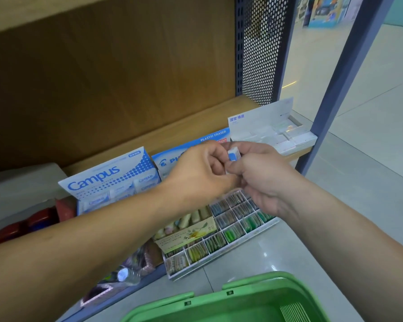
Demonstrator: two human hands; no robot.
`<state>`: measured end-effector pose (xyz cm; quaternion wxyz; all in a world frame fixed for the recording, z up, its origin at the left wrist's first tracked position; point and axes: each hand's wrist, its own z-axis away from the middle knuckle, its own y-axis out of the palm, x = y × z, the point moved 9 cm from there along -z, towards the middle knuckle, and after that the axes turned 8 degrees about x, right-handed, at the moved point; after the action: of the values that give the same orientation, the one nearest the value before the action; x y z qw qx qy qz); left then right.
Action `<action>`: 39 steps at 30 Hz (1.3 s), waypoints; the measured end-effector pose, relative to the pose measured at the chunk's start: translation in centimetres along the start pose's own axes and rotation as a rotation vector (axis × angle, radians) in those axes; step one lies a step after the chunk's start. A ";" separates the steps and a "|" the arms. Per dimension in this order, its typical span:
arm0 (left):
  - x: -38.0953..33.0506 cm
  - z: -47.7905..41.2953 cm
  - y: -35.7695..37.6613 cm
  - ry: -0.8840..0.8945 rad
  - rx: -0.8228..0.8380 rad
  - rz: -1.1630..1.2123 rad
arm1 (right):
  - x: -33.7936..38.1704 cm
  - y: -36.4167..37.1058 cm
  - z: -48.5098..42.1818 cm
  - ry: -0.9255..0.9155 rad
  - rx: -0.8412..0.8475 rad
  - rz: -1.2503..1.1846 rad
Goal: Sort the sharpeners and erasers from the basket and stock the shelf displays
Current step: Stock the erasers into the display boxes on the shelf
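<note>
Both hands meet in front of the shelf [172, 133], sharing one eraser [233, 156].
- Eraser: small white block with a blue sleeve. Long axis near upright, top end leaning slightly right. Only the top part shows; the rest is buried between the fingers.
- Left hand [203, 173]: fingers curled in tight, pinching the eraser's lower left side.
- Right hand [263, 175]: thumb and forefinger closed on the eraser's right side, other fingers loosely curled below. Neither hand carries anything else.
- Basket [242, 289]: green, on the floor, well below and nearer than the hands. Only the rim and a bare corner of the inside show, so I can't tell what's left in it.

Relation that matters: the blue "PLASTIC ERASER" box [209, 137] sits directly behind the hands, partly hidden by them. The Campus box [112, 180] is to the left, on the left hand's side. The white eraser box [277, 133] is further right and back, on the right hand's side.

My read:
- The sleeve colour matches the blue box, so that's the likely slot: straight ahead and slightly down, a short reach for either hand.
- The eraser probably needs tipping off upright to lie in with the stock.
- One hand has to let go first. Risk is a small, slick block slipping at the handover.

The tray of coloured packets [230, 228] sits lower down and doesn't look like the target.
</note>
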<state>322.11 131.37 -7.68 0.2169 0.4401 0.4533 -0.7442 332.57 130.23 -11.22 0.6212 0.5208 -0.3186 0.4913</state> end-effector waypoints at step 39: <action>5.6 -0.9 -4.7 -0.042 0.099 -0.258 | 0.9 -3.8 -0.1 -0.077 -0.151 0.231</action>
<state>316.16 134.89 -10.37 0.1067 0.3726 0.4643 -0.7964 336.44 130.63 -11.71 0.5851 0.4509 -0.4362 0.5138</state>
